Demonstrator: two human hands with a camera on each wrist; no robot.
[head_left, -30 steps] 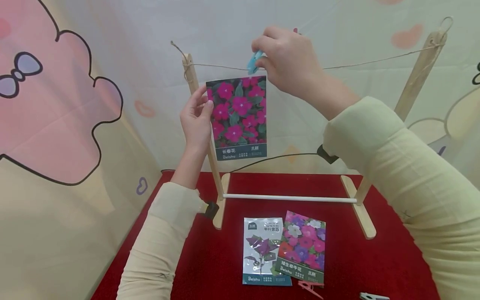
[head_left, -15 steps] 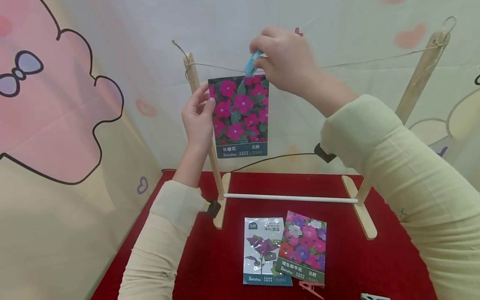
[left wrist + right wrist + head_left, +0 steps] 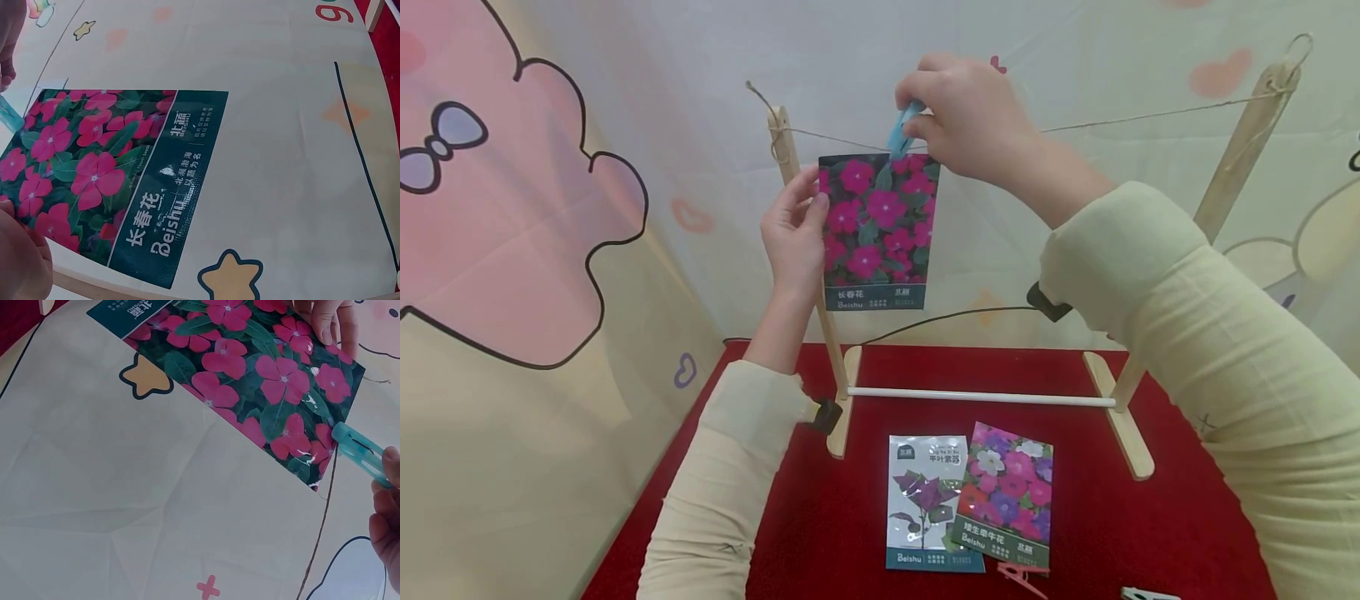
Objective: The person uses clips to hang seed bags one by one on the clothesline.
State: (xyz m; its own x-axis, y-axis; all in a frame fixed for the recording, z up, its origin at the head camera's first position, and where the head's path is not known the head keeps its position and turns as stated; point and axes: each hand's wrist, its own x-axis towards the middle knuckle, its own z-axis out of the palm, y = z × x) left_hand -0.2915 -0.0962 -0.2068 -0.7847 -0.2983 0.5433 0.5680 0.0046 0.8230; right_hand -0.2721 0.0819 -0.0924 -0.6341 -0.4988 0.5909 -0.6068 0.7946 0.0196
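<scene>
A seed packet with magenta flowers (image 3: 880,229) hangs upright just below the twine (image 3: 1120,123). Its left edge is pinched by my left hand (image 3: 796,237), thumb in front. My right hand (image 3: 966,117) pinches a light blue clothespin (image 3: 901,133), whose tip sits on the packet's top edge at the string. From the right wrist view, the clothespin (image 3: 359,450) meets the packet (image 3: 281,381) right where the twine (image 3: 322,525) passes. The left wrist view has the packet's front (image 3: 112,169) and part of my left hand (image 3: 22,259).
Two wooden posts (image 3: 1247,154) carry the twine, with a white rod (image 3: 981,397) joining their feet. On the red cloth (image 3: 820,533) lie a white seed packet (image 3: 925,500), an overlapping multicoloured flower packet (image 3: 1007,492), a pink clothespin (image 3: 1022,577) and a white clothespin (image 3: 1150,593).
The clothespin has come down from above the packet onto its top edge, and the twine now dips there. The packet has shifted slightly right, and its bottom has swung a little left.
</scene>
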